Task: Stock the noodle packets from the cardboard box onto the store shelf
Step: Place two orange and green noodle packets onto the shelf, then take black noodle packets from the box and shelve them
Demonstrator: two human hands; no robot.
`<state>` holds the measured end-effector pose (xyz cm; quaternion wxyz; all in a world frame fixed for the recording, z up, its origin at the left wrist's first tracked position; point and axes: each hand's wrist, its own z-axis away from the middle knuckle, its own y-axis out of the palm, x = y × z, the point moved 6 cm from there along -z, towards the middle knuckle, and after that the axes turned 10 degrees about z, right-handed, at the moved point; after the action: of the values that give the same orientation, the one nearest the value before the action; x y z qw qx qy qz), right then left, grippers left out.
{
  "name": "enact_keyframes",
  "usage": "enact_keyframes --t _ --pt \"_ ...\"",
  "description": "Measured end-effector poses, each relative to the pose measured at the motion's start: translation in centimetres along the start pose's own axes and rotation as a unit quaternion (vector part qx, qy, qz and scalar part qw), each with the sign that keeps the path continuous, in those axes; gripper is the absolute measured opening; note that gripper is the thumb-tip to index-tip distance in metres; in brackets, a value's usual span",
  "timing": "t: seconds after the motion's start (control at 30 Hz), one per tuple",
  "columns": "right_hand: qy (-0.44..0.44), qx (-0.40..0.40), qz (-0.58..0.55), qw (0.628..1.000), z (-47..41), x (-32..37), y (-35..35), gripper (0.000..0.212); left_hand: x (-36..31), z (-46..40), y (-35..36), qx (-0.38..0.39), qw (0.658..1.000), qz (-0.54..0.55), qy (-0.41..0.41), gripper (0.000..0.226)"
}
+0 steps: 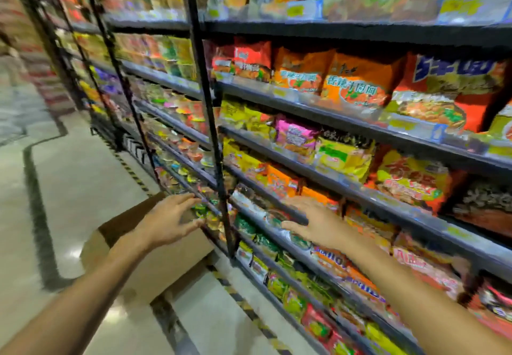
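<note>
We reach both hands, left hand (169,220) and right hand (313,223), empty with fingers loose, toward the shelf (277,217), seemingly tidying packets (249,226) above the box (155,260).

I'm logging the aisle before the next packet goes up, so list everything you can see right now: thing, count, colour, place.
cardboard box: one, brown, on the floor below the left hand, against the shelf base; contents hidden.
store shelf: several dark metal tiers running right and back down the aisle, black uprights.
noodle packets: too many to count, mostly orange, red, yellow, green, one pink, filling every tier.
price tags: several, yellow and blue, on the tier edges; blurred.
floor: pale glossy tile with a dark inlay line, yellow-black hazard tape along the shelf base.
left hand: fingers spread, holding nothing, above the box.
right hand: fingers straight, at a lower tier's edge, holding nothing.
</note>
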<state>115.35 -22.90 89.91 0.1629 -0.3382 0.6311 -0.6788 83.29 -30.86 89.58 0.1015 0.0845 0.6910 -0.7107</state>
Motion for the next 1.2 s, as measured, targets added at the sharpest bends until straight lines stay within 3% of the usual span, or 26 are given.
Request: enact_keyframes --t 0.17,0.27,0.33,0.43,0.53,0.63,0.77,1.03,1.2 --pt "-0.050 0.046 0.021 0.997 -8.2 11.3 4.9 0.104 11.7 7.6 -0.3 0.022 0.996 -0.033 -0.085 0.106" --pt "-0.071 0.097 0.047 0.992 -12.1 18.0 8.2 0.086 18.4 11.2 0.2 0.048 0.988 -0.029 -0.144 0.078" --pt "-0.085 0.123 0.061 0.987 -14.3 21.5 10.1 0.082 22.2 13.3 0.6 0.066 0.982 -0.008 -0.180 0.080" --pt "-0.097 0.144 0.064 0.983 -17.2 25.1 13.0 0.098 26.6 15.9 1.4 0.068 0.973 0.031 -0.218 0.077" --pt "-0.104 0.169 0.062 0.978 -20.1 27.1 15.9 0.081 31.0 17.9 2.8 0.057 0.965 0.053 -0.250 0.072" --pt "-0.115 0.188 0.065 0.973 -23.8 27.6 19.0 0.078 35.3 18.5 4.6 0.069 0.958 0.062 -0.272 0.074" --pt "-0.126 0.197 0.069 0.970 -31.0 26.9 22.9 0.083 39.9 15.1 6.6 0.074 0.951 0.047 -0.295 0.068" --pt "-0.162 0.236 0.052 0.957 -48.6 25.6 28.2 0.061 47.8 1.5 9.0 0.091 0.934 0.112 -0.328 0.062" --pt "-0.141 0.279 0.027 0.950 -57.6 25.8 30.5 0.062 53.2 -4.8 10.8 0.097 0.917 0.159 -0.353 0.060"
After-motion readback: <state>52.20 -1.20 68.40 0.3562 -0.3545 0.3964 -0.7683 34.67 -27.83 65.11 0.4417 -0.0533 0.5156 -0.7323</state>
